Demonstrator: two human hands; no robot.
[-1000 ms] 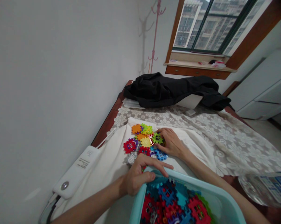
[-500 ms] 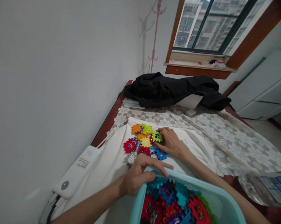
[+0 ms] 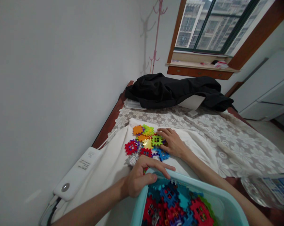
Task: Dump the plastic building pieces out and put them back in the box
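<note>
White cloth (image 3: 104, 166) covers the near part of the bed, laid over a lace floral spread (image 3: 226, 138), with a bare wall to our left and a window (image 3: 210, 25) ahead. Our left hand (image 3: 138, 179) rests on the near rim of the teal basin (image 3: 142, 201), forearm entering from the lower left, thumb clamped against the rim and fingers curled over its edge. Our right hand (image 3: 172, 142) extends forward with the arm nearly straight, palm down, its fingers pinching the light green block (image 3: 157, 140). That block sits at the right edge of the loose pile of coloured blocks (image 3: 142, 142) on the cloth. More blocks fill the basin. Black clothing (image 3: 175, 89) lies further up the bed.
</note>
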